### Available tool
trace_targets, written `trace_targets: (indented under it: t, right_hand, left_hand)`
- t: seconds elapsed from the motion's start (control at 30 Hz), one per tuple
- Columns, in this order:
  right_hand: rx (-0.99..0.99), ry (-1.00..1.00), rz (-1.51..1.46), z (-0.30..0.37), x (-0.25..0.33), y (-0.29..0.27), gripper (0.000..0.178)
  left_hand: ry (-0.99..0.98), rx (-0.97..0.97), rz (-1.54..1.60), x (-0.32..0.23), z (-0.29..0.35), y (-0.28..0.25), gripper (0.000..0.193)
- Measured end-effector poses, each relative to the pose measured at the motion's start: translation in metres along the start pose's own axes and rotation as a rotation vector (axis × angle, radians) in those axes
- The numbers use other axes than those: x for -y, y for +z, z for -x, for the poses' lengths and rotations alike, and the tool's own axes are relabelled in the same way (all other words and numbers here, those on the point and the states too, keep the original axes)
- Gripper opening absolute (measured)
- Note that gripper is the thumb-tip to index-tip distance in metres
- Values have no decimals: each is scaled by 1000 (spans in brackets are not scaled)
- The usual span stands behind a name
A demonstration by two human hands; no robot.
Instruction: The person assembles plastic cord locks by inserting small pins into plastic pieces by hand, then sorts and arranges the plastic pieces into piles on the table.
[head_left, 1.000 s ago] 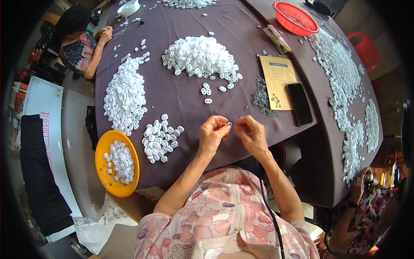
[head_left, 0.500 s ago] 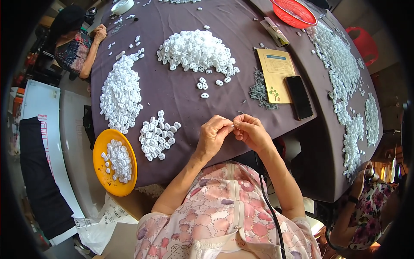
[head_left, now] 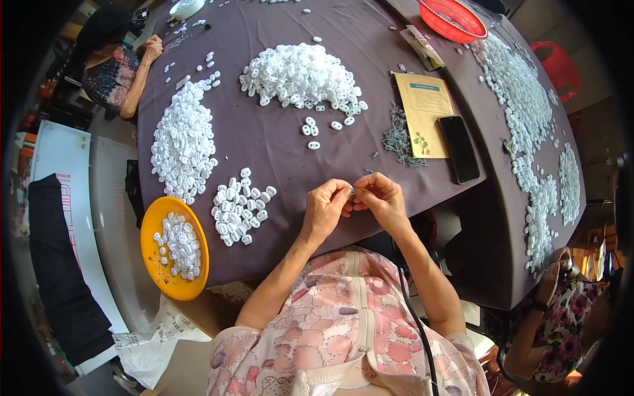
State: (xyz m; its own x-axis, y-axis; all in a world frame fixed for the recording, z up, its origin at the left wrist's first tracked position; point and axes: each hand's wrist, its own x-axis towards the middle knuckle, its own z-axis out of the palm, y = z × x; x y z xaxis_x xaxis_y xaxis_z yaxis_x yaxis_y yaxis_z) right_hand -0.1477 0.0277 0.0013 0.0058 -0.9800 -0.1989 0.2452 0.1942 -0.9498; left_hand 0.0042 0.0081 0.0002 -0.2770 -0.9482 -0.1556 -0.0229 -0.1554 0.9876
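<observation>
My left hand [head_left: 325,210] and my right hand [head_left: 385,203] meet above the near edge of the cloth-covered table, fingertips pinched together. A bit of a small white piece shows between the left thumb and forefinger; the fingers hide most of it. What the right fingertips pinch is too covered to make out. Left of my hands lies a loose group of white oval pieces with two holes [head_left: 239,210]. Straight ahead is a large heap of similar pieces [head_left: 300,76], with several strays in front. Small grey screw-like parts [head_left: 400,140] lie piled beyond my right hand.
An orange plate [head_left: 153,267] of white pieces sits at the left edge, near a tall white heap [head_left: 181,145]. To the right are a phone [head_left: 459,150], a yellow envelope [head_left: 422,99], a red basket [head_left: 452,23] and more heaps [head_left: 522,112]. Two other people sit at the sides.
My hands stay in nearly the same place. The fingers have shifted their pinch, and the left fingertips have tilted slightly around the small piece.
</observation>
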Motion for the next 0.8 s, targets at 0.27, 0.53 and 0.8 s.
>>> trace_targets:
  t: [0.27, 0.53, 0.8]
  right_hand:
    - [27, 39, 2, 0, 4, -3, 2]
    - [81, 45, 64, -1, 6, -6, 3]
    - [100, 66, 127, -2, 8, -7, 13]
  left_hand:
    - [-15, 12, -47, -5, -1, -1, 11]
    - [-12, 27, -106, -11, -2, -2, 12]
    - [76, 35, -235, -2, 0, 1, 11]
